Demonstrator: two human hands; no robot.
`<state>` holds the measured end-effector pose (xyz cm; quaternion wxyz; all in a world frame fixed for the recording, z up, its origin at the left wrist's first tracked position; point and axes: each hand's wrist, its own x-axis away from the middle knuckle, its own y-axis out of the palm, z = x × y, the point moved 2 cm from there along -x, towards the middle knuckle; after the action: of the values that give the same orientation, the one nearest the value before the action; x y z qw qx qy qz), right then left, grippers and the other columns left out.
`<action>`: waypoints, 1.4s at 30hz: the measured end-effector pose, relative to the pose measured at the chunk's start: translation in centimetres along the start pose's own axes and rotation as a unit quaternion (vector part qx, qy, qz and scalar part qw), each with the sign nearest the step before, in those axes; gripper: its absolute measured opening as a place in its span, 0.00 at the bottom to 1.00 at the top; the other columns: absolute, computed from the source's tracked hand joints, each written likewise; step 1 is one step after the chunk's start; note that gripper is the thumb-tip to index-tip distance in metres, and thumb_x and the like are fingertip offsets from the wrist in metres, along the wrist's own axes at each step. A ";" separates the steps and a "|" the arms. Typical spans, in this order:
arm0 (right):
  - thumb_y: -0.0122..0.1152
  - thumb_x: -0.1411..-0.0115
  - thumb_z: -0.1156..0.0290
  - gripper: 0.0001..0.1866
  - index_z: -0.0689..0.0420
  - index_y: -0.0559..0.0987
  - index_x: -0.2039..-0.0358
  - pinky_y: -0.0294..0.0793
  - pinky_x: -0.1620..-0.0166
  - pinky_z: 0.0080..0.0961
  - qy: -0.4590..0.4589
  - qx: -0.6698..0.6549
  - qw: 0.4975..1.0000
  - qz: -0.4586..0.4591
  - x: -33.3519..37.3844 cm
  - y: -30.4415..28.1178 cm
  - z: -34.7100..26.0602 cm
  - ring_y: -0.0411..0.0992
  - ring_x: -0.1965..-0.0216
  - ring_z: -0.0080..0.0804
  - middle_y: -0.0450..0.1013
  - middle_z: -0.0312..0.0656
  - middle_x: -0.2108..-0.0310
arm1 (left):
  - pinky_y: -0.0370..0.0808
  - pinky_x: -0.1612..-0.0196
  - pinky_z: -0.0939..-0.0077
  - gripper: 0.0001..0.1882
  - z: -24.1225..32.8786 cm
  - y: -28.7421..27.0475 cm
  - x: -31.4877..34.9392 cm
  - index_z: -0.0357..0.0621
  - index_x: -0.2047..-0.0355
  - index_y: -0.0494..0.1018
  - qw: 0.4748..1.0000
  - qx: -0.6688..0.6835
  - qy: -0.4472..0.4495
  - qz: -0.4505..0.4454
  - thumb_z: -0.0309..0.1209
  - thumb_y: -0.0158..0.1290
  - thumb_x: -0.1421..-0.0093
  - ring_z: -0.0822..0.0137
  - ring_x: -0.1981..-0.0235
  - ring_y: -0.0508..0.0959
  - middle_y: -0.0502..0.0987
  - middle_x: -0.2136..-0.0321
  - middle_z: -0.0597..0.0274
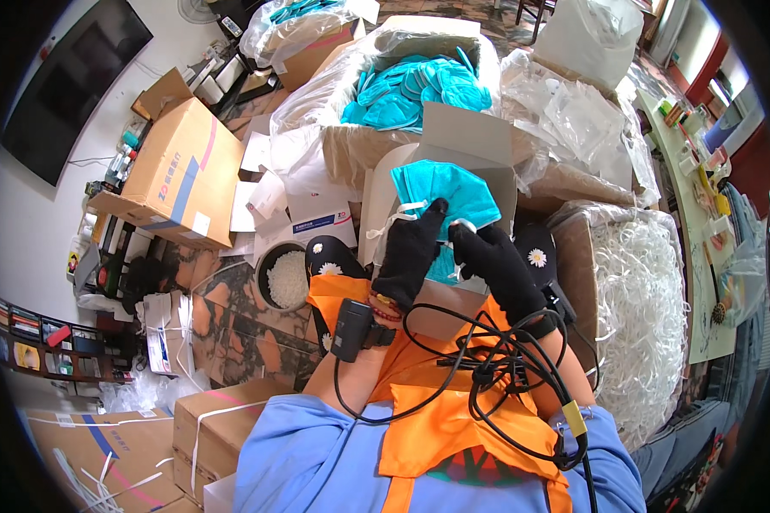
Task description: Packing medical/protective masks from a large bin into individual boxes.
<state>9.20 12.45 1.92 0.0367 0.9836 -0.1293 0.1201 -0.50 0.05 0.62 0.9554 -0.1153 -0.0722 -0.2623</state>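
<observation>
A fanned stack of turquoise folded face masks (447, 192) is held up over an open grey-white carton (466, 128) between my knees. My left hand (409, 252), in a black glove, grips the stack's lower left edge with the thumb across its front. White ear loops (395, 219) hang beside that hand. My right hand (498, 267), also gloved in black, is closed at the lower right edge of the masks, with a bit of white loop at its fingertips. More turquoise mask material (442, 267) shows between my hands, low in the carton.
Ahead stands a lined box (310, 107) heaped with turquoise masks. At right, a carton (576, 282) overflows with white elastic loops. A round bin (269, 295) of white bits sits by my left knee. Black cables (479, 376) loop across my lap and right forearm.
</observation>
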 end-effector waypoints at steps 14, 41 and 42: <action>0.59 0.42 0.74 0.12 0.59 0.76 0.57 0.71 0.60 0.21 -0.127 -0.390 0.911 -0.053 -6.1 -6.2 4.3 0.72 0.64 0.24 0.74 0.32 0.66 | 0.71 0.73 0.71 0.18 -3.7 3.0 2.6 0.39 0.51 0.71 0.883 -0.203 0.420 0.052 0.28 0.55 0.41 0.62 0.73 0.74 0.76 0.67 0.57; 0.64 0.42 0.66 0.15 0.62 0.79 0.59 0.73 0.63 0.22 -0.172 0.209 0.963 -0.001 -3.7 -3.8 -6.1 0.73 0.69 0.19 0.78 0.39 0.69 | 0.76 0.74 0.77 0.10 0.9 -0.9 2.1 0.39 0.65 0.80 0.893 0.010 -0.090 -0.440 0.31 0.57 0.45 0.69 0.77 0.79 0.80 0.72 0.59; 0.63 0.42 0.67 0.14 0.62 0.79 0.59 0.73 0.62 0.22 -0.213 0.218 0.952 -0.022 -3.6 -3.3 -6.5 0.73 0.68 0.19 0.78 0.39 0.68 | 0.75 0.76 0.78 0.09 1.2 -1.1 2.1 0.39 0.67 0.81 0.886 0.012 -0.090 -0.455 0.31 0.57 0.45 0.69 0.79 0.79 0.80 0.74 0.60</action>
<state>5.22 17.17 7.25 -0.2040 0.9730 -0.0834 -0.0682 0.58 -1.61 2.40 0.7219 -0.0814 -0.2059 -0.6557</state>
